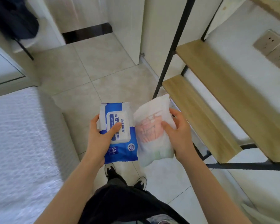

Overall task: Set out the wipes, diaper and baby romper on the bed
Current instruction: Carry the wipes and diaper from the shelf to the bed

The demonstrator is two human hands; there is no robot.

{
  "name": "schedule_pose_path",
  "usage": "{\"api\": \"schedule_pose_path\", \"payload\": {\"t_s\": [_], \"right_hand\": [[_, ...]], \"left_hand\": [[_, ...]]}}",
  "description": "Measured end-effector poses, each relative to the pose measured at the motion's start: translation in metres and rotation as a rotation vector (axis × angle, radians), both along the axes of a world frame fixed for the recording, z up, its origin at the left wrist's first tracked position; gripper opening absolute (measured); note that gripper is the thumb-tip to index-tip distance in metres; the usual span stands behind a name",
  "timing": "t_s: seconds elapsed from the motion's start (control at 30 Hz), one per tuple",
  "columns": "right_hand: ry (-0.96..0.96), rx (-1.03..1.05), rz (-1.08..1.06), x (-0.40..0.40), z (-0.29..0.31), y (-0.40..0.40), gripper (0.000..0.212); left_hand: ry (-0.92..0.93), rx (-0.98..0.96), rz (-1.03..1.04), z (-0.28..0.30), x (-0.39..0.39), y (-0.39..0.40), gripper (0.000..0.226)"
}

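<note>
Head view, looking down at floor (103, 65) between bed (23, 143) and shelf (217, 88).

Left hand (100, 139): clamped on wipes (118, 133), thumb across white flip lid, fingers wrapped behind left edge. Blue-and-white pack, lid facing up, held in air over tile, near bed's right edge but not over it.

Right hand (179, 135): gripping diaper (153, 128), thumb on front face, fingers curled round right side. White folded bundle with pink print showing on front, greenish tint at lower end. Held upright-ish, tilted slightly right, top end close to front corner of lower shelf board; cannot tell if touching.

Wipes and diaper side by side, edges just beside each other, maybe touching near middle; hard to call.

Bed: white textured cover, fills lower left, far corner at mid-left.

Shelf: black metal frame, two light wood boards visible at right, stepped, against white wall. Wall sockets (275, 49) at upper right.

Dark bag (14, 18) hanging at top left, blurred.

Below: dark clothing, two dark shoes (110, 171) on tile, toes pointing up-frame.
</note>
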State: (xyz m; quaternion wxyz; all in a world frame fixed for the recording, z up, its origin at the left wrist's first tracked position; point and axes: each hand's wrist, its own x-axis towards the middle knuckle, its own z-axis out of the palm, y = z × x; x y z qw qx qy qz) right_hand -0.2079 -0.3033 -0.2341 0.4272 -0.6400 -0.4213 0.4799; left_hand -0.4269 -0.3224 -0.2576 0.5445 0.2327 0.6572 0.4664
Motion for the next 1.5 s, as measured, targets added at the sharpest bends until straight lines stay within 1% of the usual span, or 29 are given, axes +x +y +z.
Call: {"api": "schedule_pose_path", "payload": {"t_s": [0.07, 0.17, 0.27, 0.33, 0.4, 0.47, 0.57, 0.7, 0.87, 1.07, 1.13, 1.23, 1.33, 1.43, 1.5], "right_hand": [[0.017, -0.033, 0.048, -0.024, -0.007, 0.015, 0.045], [0.028, -0.080, 0.112, -0.063, -0.015, 0.038, 0.044], [0.041, -0.113, 0.176, -0.106, -0.024, 0.063, 0.043], [0.050, -0.123, 0.211, -0.133, -0.028, 0.079, 0.041], [0.055, -0.130, 0.237, -0.158, -0.032, 0.095, 0.039], [0.066, -0.146, 0.252, -0.180, -0.036, 0.109, 0.038], [0.105, -0.185, 0.251, -0.206, -0.044, 0.133, 0.039], [0.163, -0.242, 0.241, -0.236, -0.052, 0.170, 0.039], [0.137, -0.255, 0.310, -0.266, -0.064, 0.233, 0.035], [0.182, -0.313, 0.381, -0.293, -0.069, 0.329, 0.035], [0.171, -0.327, 0.423, -0.303, -0.068, 0.360, 0.034], [0.150, -0.330, 0.528, -0.325, -0.067, 0.406, 0.036], [0.154, -0.351, 0.602, -0.355, -0.068, 0.445, 0.037], [0.142, -0.367, 0.683, -0.391, -0.071, 0.478, 0.037], [0.127, -0.372, 0.724, -0.417, -0.074, 0.497, 0.038]], "left_hand": [[-0.026, -0.024, 0.087, -0.007, -0.024, 0.001, 0.060], [-0.034, -0.051, 0.189, -0.017, -0.060, 0.005, 0.062], [-0.056, -0.072, 0.274, -0.026, -0.101, 0.014, 0.056], [-0.071, -0.083, 0.310, -0.029, -0.127, 0.023, 0.058], [-0.060, -0.078, 0.346, -0.031, -0.152, 0.033, 0.051], [-0.060, -0.065, 0.384, -0.032, -0.174, 0.043, 0.043], [-0.078, -0.064, 0.439, -0.033, -0.201, 0.058, 0.041], [-0.091, -0.075, 0.489, -0.037, -0.224, 0.083, 0.043], [-0.108, -0.107, 0.561, -0.050, -0.242, 0.131, 0.044], [-0.137, -0.086, 0.735, -0.057, -0.265, 0.212, 0.046], [-0.145, -0.078, 0.787, -0.056, -0.271, 0.237, 0.052], [-0.145, -0.063, 0.867, -0.058, -0.282, 0.272, 0.053], [-0.150, -0.071, 0.958, -0.059, -0.296, 0.298, 0.062], [-0.178, -0.076, 1.040, -0.065, -0.318, 0.320, 0.060], [-0.188, -0.086, 1.080, -0.068, -0.337, 0.333, 0.063]]}}
